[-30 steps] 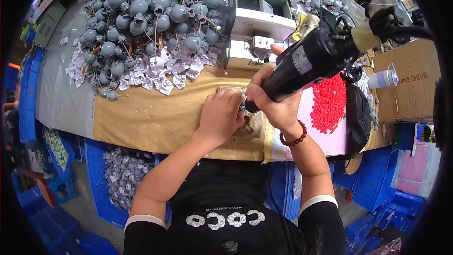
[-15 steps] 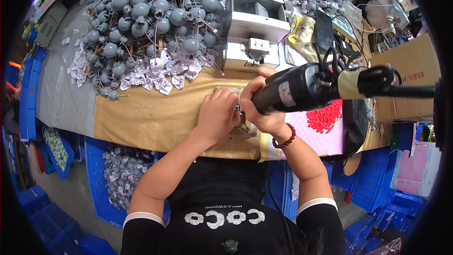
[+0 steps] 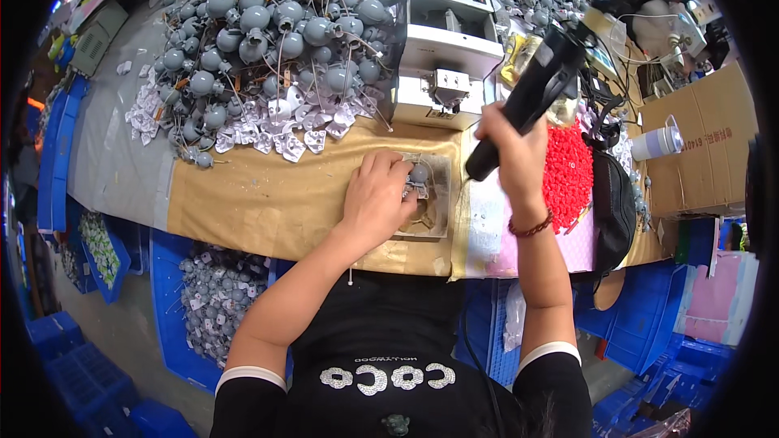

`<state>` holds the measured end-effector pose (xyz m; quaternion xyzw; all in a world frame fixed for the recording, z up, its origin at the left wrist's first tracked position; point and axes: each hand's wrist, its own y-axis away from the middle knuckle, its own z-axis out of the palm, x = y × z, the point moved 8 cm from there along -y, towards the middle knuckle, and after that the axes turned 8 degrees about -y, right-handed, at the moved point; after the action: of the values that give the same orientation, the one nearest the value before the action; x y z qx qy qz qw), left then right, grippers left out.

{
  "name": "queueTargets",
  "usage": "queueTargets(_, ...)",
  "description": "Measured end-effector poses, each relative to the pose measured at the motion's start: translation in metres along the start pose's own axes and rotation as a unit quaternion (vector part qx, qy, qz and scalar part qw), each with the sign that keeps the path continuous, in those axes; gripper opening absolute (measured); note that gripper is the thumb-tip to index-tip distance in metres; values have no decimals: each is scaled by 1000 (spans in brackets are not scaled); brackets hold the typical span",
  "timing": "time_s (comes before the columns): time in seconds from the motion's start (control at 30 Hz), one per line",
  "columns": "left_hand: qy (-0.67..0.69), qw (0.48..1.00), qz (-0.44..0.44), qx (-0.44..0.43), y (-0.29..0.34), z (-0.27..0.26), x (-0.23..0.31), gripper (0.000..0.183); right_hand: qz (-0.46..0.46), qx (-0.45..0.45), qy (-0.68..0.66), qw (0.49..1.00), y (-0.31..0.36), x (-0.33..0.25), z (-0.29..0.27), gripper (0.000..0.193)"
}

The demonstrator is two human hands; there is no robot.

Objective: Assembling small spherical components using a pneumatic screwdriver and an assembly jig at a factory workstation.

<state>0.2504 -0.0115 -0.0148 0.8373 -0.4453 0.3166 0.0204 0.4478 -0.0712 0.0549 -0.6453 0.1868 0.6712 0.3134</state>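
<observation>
My left hand (image 3: 375,195) rests on a shallow, worn work fixture (image 3: 439,211) on the tan table cover. Its fingers curl around a small grey ball-shaped part with a white piece (image 3: 419,172), which sits in the fixture. To the right, my right hand (image 3: 519,154) grips a black electric screwdriver (image 3: 535,77) with its cord end raised and its lower end slanting down toward the fixture. The tool is apart from the grey part. Some fingertips of the left hand are hidden behind the part.
Beyond my hands lie a heap of grey ball parts (image 3: 251,20) with wires and loose white plastic pieces (image 3: 284,118). A metal machine (image 3: 446,49) stands behind the fixture. Rightward are red pieces (image 3: 566,166), a black pouch (image 3: 614,215) and a carton (image 3: 702,142). A blue bin (image 3: 169,296) sits below left.
My right hand has lifted the electric screwdriver off the fixture and swung it right and upright. The left hand has stayed in place, and the grey part now shows beside it.
</observation>
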Motion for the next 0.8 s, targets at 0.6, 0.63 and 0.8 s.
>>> queueTargets(0.6, 16, 993, 66, 92, 15, -7, 10, 37, -113, -94, 136, 980, 51, 50, 43, 8)
queueTargets(0.63, 12, 993, 63, 102, 15, -9, 10, 38, -86, -72, 74, 991, 49, 54, 42, 8)
queueTargets(0.8, 19, 994, 72, 74, 21, -28, 6, 36, 75, -35, -141, 987, 43, 69, 46, 9)
